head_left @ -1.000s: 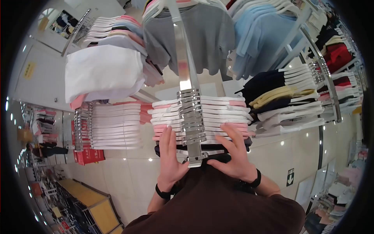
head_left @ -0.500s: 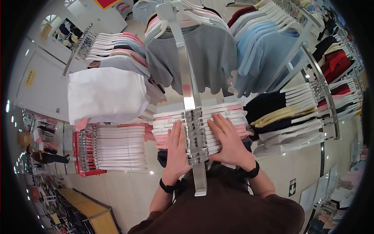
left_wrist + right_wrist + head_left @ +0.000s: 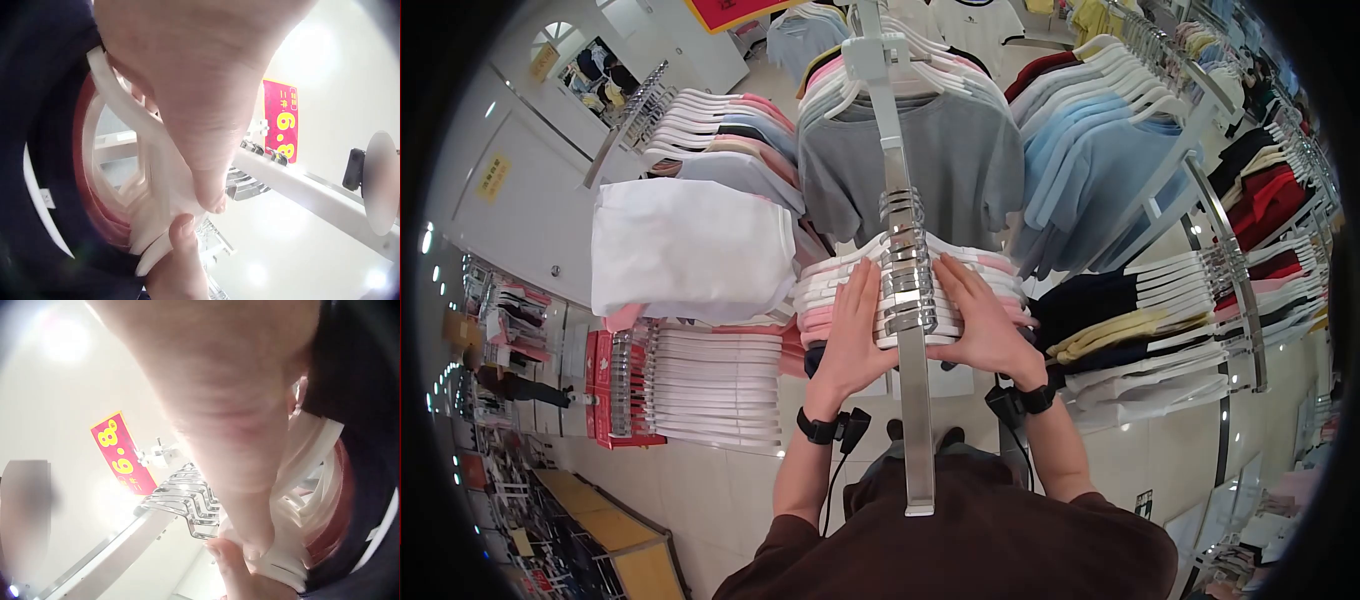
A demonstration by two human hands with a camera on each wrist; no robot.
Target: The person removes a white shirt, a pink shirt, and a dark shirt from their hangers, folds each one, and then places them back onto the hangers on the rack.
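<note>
A tight row of white hangers [image 3: 824,292] with pink and white clothes hangs on a metal rail [image 3: 917,425] by its chrome hooks [image 3: 906,262]. On the row's left half lies my left hand [image 3: 852,338], its fingers pointing away from me. My right hand [image 3: 988,335] mirrors it on the other half. Both thumbs press the near side of the closest hangers, just under the rail. Seen in the left wrist view, the thumb tips nearly meet in front of white hanger plastic [image 3: 165,181]. A dark garment [image 3: 47,206] hangs close beside them.
Folded white cloth [image 3: 695,250] sits left of the row, above another rack of white hangers [image 3: 712,385]. Grey [image 3: 910,165] and light blue tops [image 3: 1090,185] hang ahead. Dark and yellow clothes [image 3: 1090,305] hang at right. The rail's free end points at my torso.
Both hands and the bunched hangers have moved away from my body along the rail. A longer bare stretch of rail now shows on my side. The head view has shifted too.
</note>
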